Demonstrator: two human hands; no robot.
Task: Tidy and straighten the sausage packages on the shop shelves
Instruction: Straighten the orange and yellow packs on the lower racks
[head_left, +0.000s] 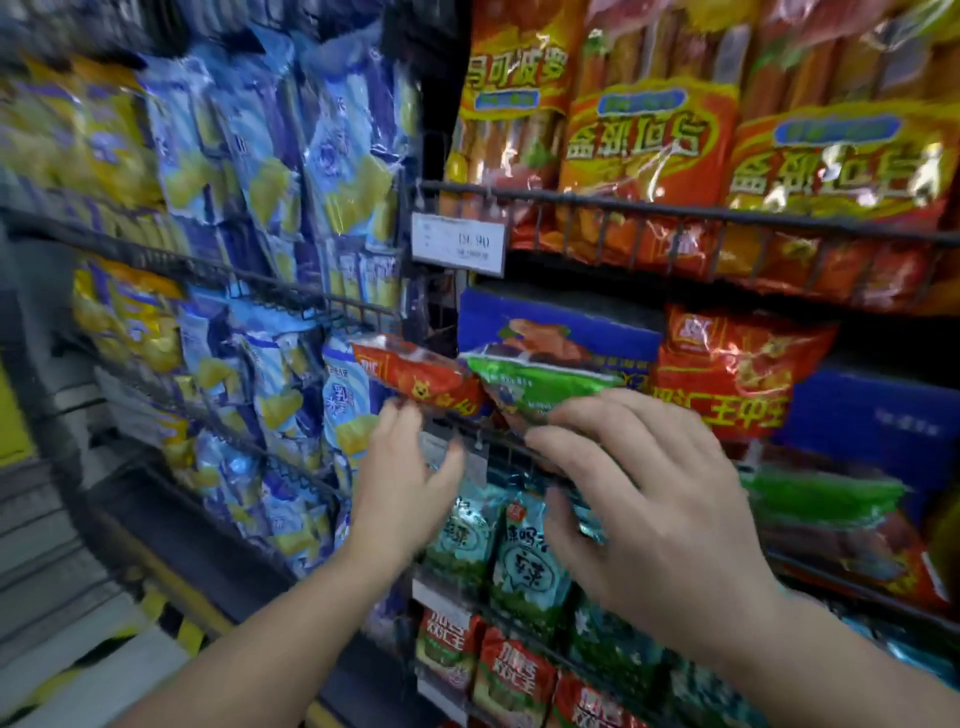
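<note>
A red sausage package (415, 374) and a green sausage package (540, 387) lean side by side over the front edge of the middle shelf (483, 439), near its left end. The left hand (405, 467) hovers just under the red one, its fingers (410, 415) loosely curled and holding nothing. The right hand (639, 493) is spread wide, with its fingertips at the green one's lower edge; I cannot tell if they touch.
</note>
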